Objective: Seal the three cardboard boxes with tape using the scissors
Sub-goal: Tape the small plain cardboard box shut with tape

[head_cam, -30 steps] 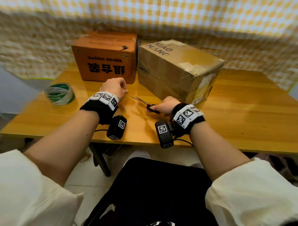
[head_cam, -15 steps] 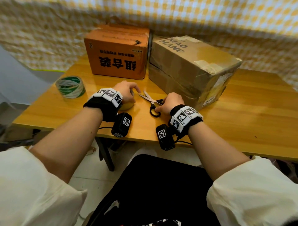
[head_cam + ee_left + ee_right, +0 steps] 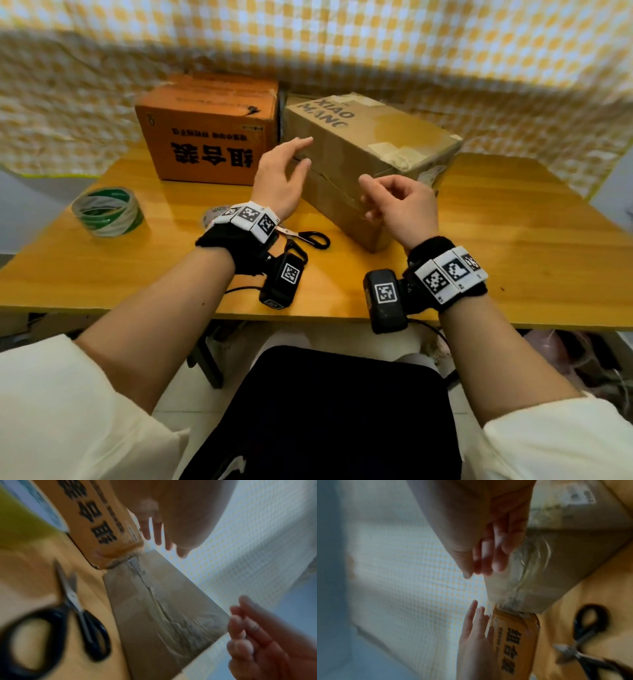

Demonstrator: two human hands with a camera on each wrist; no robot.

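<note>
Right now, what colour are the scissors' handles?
Black, on the scissors lying on the table; the left wrist view shows them closest.

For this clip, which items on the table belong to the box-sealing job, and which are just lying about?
Job:
orange box
brown box
scissors, lying on the table
green-and-white tape roll
second tape roll, partly hidden behind the left wrist

Lying about:
checked cloth
wooden table, the work surface
</note>
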